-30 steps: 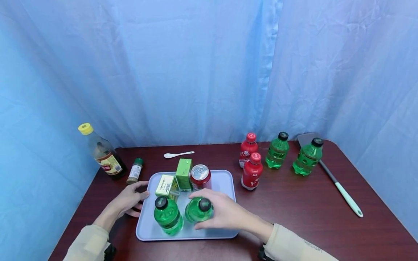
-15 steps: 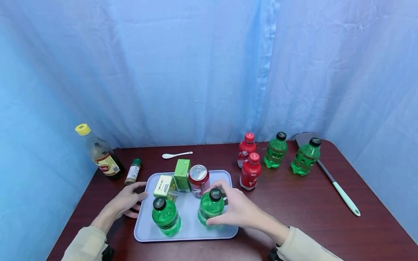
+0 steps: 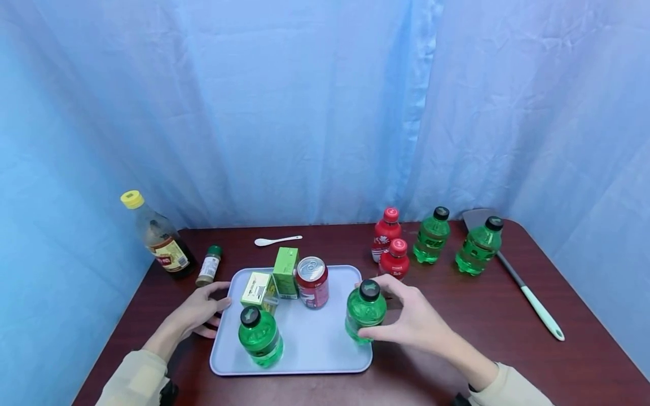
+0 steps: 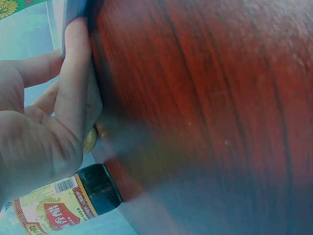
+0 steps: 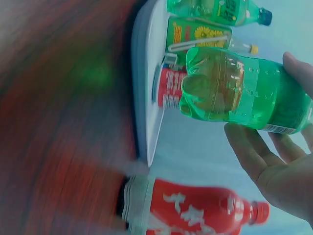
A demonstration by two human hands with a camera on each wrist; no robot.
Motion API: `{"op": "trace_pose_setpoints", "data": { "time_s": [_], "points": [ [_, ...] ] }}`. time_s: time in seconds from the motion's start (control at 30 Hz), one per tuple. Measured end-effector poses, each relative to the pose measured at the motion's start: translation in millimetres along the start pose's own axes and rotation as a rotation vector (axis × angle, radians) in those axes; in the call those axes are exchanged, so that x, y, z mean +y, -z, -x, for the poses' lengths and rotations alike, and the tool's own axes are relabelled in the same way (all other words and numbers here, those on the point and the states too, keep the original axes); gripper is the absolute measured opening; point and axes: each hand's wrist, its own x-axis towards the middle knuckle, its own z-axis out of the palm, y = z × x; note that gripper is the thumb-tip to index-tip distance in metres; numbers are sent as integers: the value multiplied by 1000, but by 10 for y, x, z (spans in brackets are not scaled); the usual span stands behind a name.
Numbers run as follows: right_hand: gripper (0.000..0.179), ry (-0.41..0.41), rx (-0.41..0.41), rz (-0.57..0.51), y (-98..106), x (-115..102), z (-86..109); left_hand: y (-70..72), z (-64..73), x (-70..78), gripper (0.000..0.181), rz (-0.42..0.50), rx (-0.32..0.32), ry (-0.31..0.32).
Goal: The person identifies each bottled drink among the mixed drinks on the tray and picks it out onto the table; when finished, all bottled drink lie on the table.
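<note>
My right hand [image 3: 421, 318] holds a green soda bottle [image 3: 364, 313] with a black cap between thumb and fingers, upright over the right end of a pale blue tray [image 3: 325, 355]. In the right wrist view, the base of this green bottle [image 5: 220, 83] is above the tray surface. My left hand [image 3: 195, 316] touches the tray's left rim, fingers fairly straight in the left wrist view. On the tray stand another green bottle [image 3: 260, 338], a red soda can [image 3: 312, 285], a green carton [image 3: 286, 273] and a yellow-green drink carton [image 3: 259, 290].
Two red bottles [image 3: 387, 234] stand just beyond the right hand, the nearer one partly hidden. Behind are two more green bottles [image 3: 431, 237] and a spatula [image 3: 533, 301]. At left are a dark sauce bottle [image 3: 167, 248] and a seasoning jar [image 3: 209, 265]. A white spoon [image 3: 278, 241] lies behind the tray.
The right hand has carried the green bottle from the tray's middle to its right end, uncovering the red can. The left hand has stayed at the tray's left rim.
</note>
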Motion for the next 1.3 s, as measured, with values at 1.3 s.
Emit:
{"op": "trace_pose_setpoints", "data": {
  "time_s": [1.3],
  "points": [
    [76,-234,270,87,964,591,350,3,10,22,52,-24,13,-16]
  ]
}}
